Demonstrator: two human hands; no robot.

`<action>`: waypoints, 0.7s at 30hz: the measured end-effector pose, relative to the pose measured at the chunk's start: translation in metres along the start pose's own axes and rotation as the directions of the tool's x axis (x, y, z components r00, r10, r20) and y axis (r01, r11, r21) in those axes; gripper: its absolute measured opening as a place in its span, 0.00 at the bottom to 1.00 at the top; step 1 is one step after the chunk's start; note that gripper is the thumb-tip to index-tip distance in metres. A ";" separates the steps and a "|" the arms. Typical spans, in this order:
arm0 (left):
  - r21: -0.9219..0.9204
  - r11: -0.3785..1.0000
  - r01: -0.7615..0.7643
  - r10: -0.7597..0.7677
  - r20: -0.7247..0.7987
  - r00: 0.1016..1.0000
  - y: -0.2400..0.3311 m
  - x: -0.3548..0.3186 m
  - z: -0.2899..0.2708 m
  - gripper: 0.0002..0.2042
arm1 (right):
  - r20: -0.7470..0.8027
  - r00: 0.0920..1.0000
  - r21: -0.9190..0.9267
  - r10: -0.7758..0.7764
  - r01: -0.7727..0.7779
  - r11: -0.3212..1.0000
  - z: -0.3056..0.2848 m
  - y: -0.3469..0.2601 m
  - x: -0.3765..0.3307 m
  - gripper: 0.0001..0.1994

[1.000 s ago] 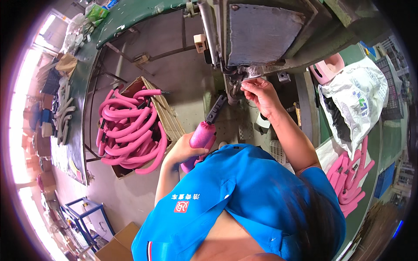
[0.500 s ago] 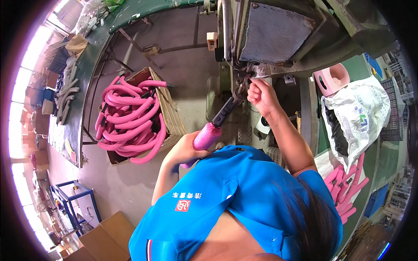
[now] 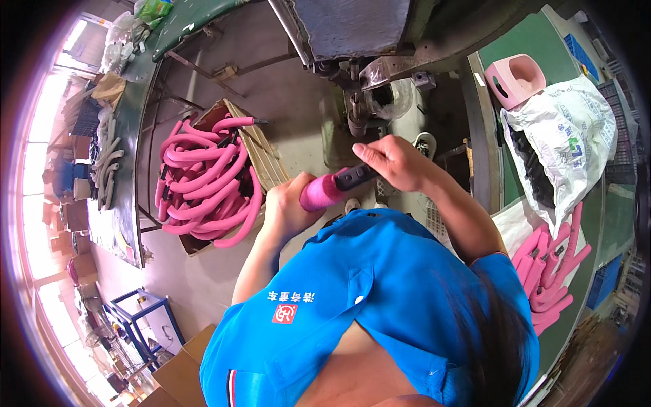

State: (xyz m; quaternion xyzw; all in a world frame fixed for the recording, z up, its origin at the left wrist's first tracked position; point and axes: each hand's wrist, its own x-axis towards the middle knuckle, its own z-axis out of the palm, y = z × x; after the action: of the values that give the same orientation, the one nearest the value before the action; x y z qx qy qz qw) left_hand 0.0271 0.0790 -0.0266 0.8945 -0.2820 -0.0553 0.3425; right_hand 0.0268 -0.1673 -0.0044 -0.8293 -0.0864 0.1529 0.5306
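We hold a pink foam-sleeved handle with a dark metal end [image 3: 336, 184] across our front, just below the grey machine head [image 3: 369, 81]: our left hand [image 3: 288, 207] is wrapped shut around the pink sleeve and our right hand [image 3: 393, 163] has its fingers clamped on the dark end. To do this well, we judge that both grips should stay firm and the piece level, so the sleeve does not twist on the metal. To our left sits the wooden crate of curved pink foam handles [image 3: 203, 180]; more pink pieces [image 3: 549, 271] lie to our right.

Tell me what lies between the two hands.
In the head view, the pink-and-black handle spans from the left hand to the right hand; both grip it.
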 end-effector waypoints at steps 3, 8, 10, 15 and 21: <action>0.118 0.991 -0.063 0.061 0.028 0.998 0.010 -0.003 -0.007 0.15 | -0.030 0.999 0.039 -0.031 0.032 0.999 0.011 0.001 -0.015 0.26; 0.195 0.970 -0.148 0.141 0.051 0.989 0.025 -0.016 -0.004 0.15 | -0.048 0.994 0.018 -0.098 0.099 0.995 0.032 -0.008 -0.030 0.24; 0.238 0.951 -0.198 0.167 0.144 0.975 0.028 -0.020 0.004 0.13 | -0.051 0.981 -0.086 -0.186 0.182 0.980 0.059 -0.004 -0.034 0.23; 0.220 0.959 -0.176 0.144 0.153 0.978 0.026 -0.018 -0.003 0.12 | 0.011 0.997 0.167 -0.081 0.078 0.983 0.064 0.000 -0.029 0.20; 0.216 0.954 -0.210 0.204 0.053 0.978 0.004 -0.039 -0.029 0.18 | -0.048 0.979 0.030 -0.196 0.197 0.980 0.074 0.001 -0.032 0.19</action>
State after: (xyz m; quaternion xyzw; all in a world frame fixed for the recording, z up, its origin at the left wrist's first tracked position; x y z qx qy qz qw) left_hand 0.0013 0.1149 -0.0053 0.8915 -0.3836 -0.0010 0.2411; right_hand -0.0287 -0.1139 -0.0293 -0.8106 -0.1533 0.0825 0.5591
